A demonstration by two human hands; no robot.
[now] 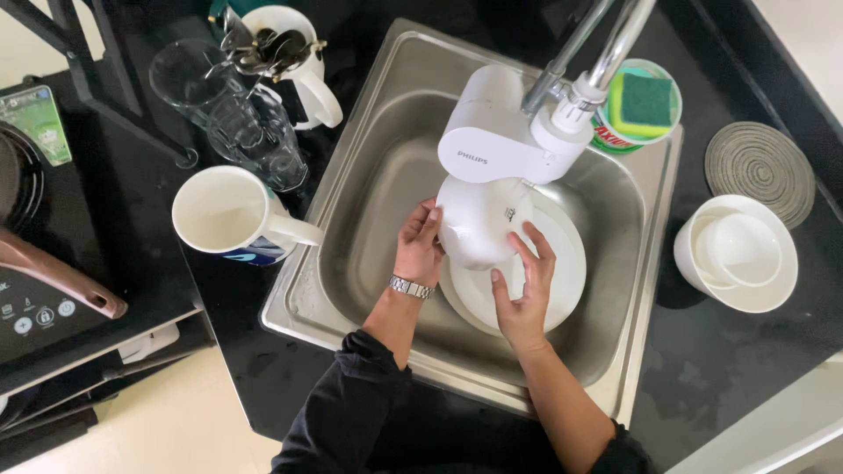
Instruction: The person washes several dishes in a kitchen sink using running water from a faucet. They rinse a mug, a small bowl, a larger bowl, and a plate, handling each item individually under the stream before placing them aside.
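I'm looking straight down into the steel sink (pixel 369 175), and both hands are on a white bowl (pixel 479 219) held just under the white filter unit (pixel 505 132) on the tap. My left hand (pixel 420 250) has its fingers curled against the bowl's left side; my right hand (pixel 525 290) has its fingers spread narrow along the bowl's right and near side. So the bowl is gripped between the two, above a white plate (pixel 566 272) lying in the basin. As I judge it, the washing is partway: a white mug (pixel 228 215), glasses (pixel 241 110) and a mug of cutlery (pixel 285 48) stand on the counter to the left, stacked white bowls (pixel 738 254) wait on the right, and the plate remains in the sink. I can't tell whether water is running. A green sponge (pixel 645 101) sits at the far rim.
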